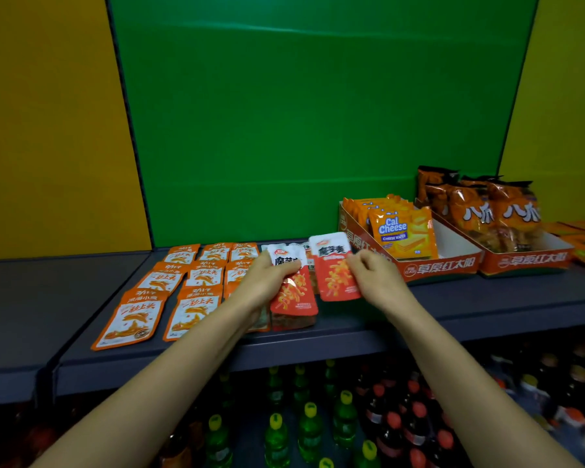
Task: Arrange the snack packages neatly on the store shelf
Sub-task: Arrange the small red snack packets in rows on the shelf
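Head view, the only one. Dark grey shelf (453, 309) w/ green back panel (301, 130), yellow panels either side.

Left hand (267, 282) is closed on a red-and-white snack packet (293, 292), thumb over its white top, fingers under; the packet tilts toward the near edge and sits over a small stack of similar packets (293, 320) lying flat on the shelf. Right hand (375, 275) pinches a second red-and-white packet (336, 268) by its right edge, held just beside the first, a bit farther back and more upright. More packets of this kind lie behind the two hands, approx. mid-shelf (how many is hard to tell, hands cover them).

Left of the hands: orange packets (169, 292) laid flat in rows of three, near to far; the right column is partly hidden by the left forearm. Right of the hands: an orange cardboard tray (436, 266) w/ Cal Cheese wafer packs (402, 234) standing in it, then a second tray (527, 261) w/ orange crinkly bags (480, 211) at its far end.

Below the shelf: rows of bottles (345, 420), green ones w/ yellow caps at centre, dark ones w/ red caps to the right.
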Tool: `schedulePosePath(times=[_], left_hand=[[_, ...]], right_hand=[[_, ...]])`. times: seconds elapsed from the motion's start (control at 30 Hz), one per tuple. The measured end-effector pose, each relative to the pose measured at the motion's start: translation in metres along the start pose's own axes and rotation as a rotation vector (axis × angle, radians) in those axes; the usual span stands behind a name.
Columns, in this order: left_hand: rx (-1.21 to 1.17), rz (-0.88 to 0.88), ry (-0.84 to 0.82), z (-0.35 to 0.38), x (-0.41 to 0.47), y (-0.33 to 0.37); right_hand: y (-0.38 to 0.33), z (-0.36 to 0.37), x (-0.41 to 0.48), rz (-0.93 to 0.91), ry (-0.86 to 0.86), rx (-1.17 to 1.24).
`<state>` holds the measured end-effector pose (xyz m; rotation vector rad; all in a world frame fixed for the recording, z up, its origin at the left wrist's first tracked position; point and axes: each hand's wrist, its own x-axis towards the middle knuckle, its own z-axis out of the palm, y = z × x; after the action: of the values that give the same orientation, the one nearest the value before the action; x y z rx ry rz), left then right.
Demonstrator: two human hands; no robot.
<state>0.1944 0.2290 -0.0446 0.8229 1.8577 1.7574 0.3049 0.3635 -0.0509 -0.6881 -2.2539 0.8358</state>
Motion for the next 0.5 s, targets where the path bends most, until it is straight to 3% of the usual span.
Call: schedulePosePath(times=[0.13,0.3,0.5], left_hand=[[0.186,-0.065,0.048,0.008,0.010,0.001],[0.369,0.044,-0.065,0.026,0.016,-0.002],[0.964,0.139,0.075,0.028,0.023,-0.011]], right_hand=[[0.029,-0.018,0.001,0.089,0.028,-0.087],[0.049,-0.011,-0.009,0.184,0.003,-0.240],[0.047,-0.007,-0.011,0.149,0.017,-0.332]])
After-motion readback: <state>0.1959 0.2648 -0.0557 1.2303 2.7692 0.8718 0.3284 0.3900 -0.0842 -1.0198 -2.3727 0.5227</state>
